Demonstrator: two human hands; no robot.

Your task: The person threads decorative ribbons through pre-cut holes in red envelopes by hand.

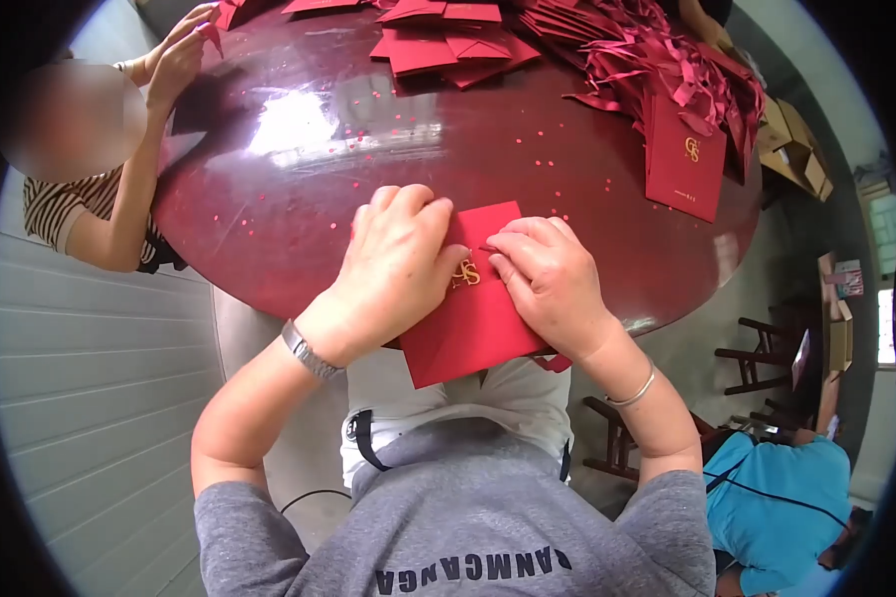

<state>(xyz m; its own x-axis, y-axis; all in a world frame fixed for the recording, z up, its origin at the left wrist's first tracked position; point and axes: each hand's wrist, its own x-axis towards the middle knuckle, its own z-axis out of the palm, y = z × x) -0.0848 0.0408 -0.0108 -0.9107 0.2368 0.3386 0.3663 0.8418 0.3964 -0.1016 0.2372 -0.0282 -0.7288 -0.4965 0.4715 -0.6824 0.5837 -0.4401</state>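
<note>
A flat red paper gift bag (473, 333) with a gold logo lies over the near edge of the table, its lower end reaching toward my lap. My left hand (393, 259) is closed on the bag's left side, the thumb resting beside the logo and the other fingers curled. On the right side of the bag, my right hand (553, 279) pinches a thin dark red ribbon end (490, 248) between thumb and fingertips. Another piece of red ribbon (554, 364) hangs out under my right wrist.
Red bags with tangled ribbons (682, 75) are heaped at the back right of the glossy round table (299, 214). More flat red bags (448, 50) lie at the back. Small red paper dots are scattered about. A co-worker's hands (179, 60) hold something red at the left.
</note>
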